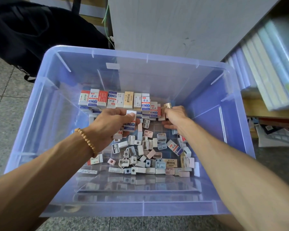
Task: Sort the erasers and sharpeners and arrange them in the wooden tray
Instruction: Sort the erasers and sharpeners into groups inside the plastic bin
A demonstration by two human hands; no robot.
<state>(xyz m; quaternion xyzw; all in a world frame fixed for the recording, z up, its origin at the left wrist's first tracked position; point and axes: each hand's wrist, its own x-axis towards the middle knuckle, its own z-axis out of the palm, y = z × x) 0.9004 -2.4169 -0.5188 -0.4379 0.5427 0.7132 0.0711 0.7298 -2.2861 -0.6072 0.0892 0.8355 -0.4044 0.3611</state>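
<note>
Erasers (114, 99) are lined up on end in a row along the far side of the clear plastic bin (45, 100), no wooden tray anywhere I can see. Going left to right: the left hand (113, 125), bead bracelet (86, 141) on the wrist, has a grip full of erasers, with one white-ended eraser (131, 114) pinched up top, long axis pointing away toward the row just beyond it. In the middle and nearer me sits the loose pile of little sharpeners (140, 150) with a few stray erasers mixed in. The right hand (173, 115) is at the right end of the row, grip curled round a tan eraser (167, 105). I'd guess that one slots in next, since it's practically touching the row's end.
</note>
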